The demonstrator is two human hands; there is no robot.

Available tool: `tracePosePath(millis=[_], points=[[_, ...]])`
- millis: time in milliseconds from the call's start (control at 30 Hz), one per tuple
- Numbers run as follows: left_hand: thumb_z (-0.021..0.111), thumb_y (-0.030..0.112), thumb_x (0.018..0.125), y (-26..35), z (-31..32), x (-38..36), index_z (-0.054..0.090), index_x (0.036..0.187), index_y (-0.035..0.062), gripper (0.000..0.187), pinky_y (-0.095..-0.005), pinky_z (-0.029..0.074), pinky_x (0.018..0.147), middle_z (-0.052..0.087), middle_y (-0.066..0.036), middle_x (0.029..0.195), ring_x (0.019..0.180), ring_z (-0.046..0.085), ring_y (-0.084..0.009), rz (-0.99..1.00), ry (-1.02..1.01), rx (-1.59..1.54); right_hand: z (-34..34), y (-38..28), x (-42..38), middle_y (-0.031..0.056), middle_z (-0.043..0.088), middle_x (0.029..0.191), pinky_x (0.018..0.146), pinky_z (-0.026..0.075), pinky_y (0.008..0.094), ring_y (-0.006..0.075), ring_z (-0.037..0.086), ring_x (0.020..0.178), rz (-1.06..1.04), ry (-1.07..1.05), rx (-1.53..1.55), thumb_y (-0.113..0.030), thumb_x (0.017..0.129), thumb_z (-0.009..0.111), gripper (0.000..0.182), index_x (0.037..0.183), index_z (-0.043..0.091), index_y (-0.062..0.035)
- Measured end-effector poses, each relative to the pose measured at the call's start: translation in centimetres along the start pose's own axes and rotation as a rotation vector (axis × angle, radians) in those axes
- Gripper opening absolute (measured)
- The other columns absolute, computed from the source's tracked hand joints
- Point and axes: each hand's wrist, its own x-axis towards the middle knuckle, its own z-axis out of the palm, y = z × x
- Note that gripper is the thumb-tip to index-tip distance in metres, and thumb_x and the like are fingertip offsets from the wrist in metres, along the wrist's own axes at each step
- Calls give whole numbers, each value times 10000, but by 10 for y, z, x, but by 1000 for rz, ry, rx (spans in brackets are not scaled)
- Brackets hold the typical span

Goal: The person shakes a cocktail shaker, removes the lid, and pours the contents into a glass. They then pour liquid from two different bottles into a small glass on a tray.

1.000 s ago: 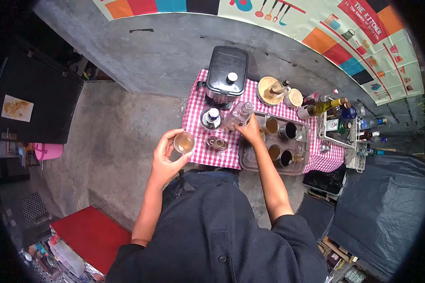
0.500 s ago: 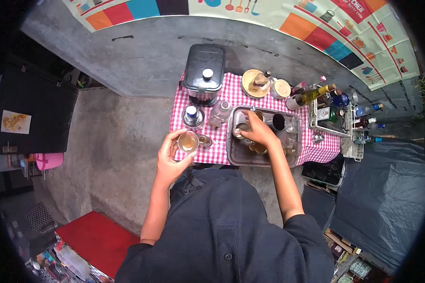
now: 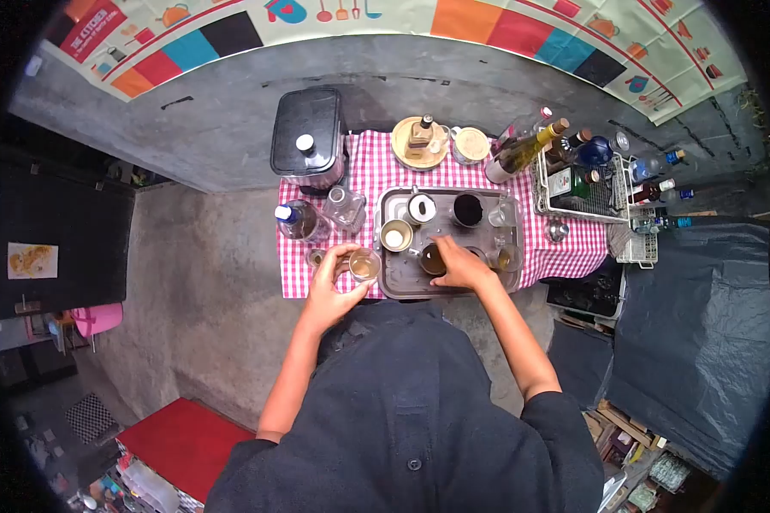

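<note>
My left hand [image 3: 332, 286] holds a small glass of amber liquid [image 3: 365, 265] over the red-checked tablecloth [image 3: 370, 171], just left of the grey metal tray [image 3: 393, 282]. My right hand [image 3: 462, 267] grips a metal cup [image 3: 432, 259] at the tray's front middle. Other cups stand in the tray: a pale one [image 3: 396, 235], a white-topped one [image 3: 422, 208], a dark one [image 3: 467, 209] and small glasses [image 3: 506, 256] at the right. A clear bottle [image 3: 346, 208] and a blue-capped bottle [image 3: 295, 220] stand left of the tray.
A black-lidded pot [image 3: 306, 141] sits at the table's back left. A wooden board with a bottle [image 3: 419, 141], a jar [image 3: 469, 145], a wine bottle [image 3: 522, 152] and a wire rack of bottles [image 3: 583, 184] line the back and right. Dark tarpaulin [image 3: 693, 333] lies right.
My left hand has brought the glass forward over the cloth beside the tray. My right hand let go of the clear bottle a second ago and now grips a metal cup in the tray.
</note>
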Motion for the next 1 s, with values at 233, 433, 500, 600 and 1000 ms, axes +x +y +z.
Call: tracePosePath(millis=[233, 433, 500, 600, 1000], points=[[752, -4, 781, -45, 27, 16, 500, 1252, 29, 536, -327, 489, 964, 601, -90, 1174, 1095, 605, -171, -58, 29, 118, 15, 11, 9, 223, 508, 1264, 995, 462, 423, 398, 525, 1191, -45, -36, -15, -110, 660, 830, 839, 1355, 380, 27], [807, 169, 726, -63, 48, 31, 550, 1181, 29, 541, -394, 512, 877, 677, -159, 1027, 1005, 662, -289, -55, 107, 485, 23, 25, 13, 223, 507, 1262, 1018, 443, 435, 397, 514, 1208, -108, -28, -22, -145, 686, 819, 818, 1359, 385, 21], [800, 183, 732, -70, 55, 36, 555, 1189, 21, 543, -409, 517, 874, 681, -188, 1038, 1001, 668, -322, -64, 130, 505, 23, 26, 13, 230, 505, 1253, 1023, 439, 437, 402, 514, 1204, -127, -16, -15, -169, 696, 817, 822, 1364, 378, 22], [778, 237, 758, -77, 64, 43, 583, 1210, 35, 533, -423, 497, 907, 663, -215, 1117, 1067, 638, -354, -161, 141, 593, 18, 26, 13, 236, 503, 1246, 1018, 440, 439, 402, 520, 1191, -131, -58, 18, -179, 701, 819, 829, 1366, 368, 23], [738, 297, 745, -68, 70, 64, 604, 1253, -6, 607, -436, 467, 955, 615, -247, 1199, 1098, 597, -394, -143, 190, 864, 17, 29, 14, 234, 484, 1274, 1005, 448, 441, 407, 520, 1187, -204, -47, 11, -203, 689, 832, 906, 1404, 327, 29]])
